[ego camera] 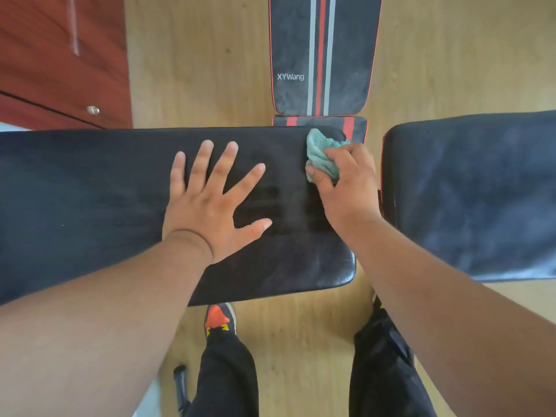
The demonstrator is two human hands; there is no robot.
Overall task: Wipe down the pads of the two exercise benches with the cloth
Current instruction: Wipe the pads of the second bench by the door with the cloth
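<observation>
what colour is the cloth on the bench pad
Pale teal-green cloth, bunched in the right hand; the head view shows it best.

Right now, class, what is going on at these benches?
A person is wiping a black bench pad. The right hand grips a green cloth at the pad's far right corner, while the left hand lies flat, fingers spread, on the pad. A second pad sits to the right, and a striped bench stands behind.

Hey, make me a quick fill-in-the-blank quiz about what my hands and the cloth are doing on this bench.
1. The right hand grips a ____ cloth.
2. The left hand rests flat on the black pad with its fingers ____.
3. The striped pad carries the word ____.

Missing words: green; spread; XYWang
</observation>
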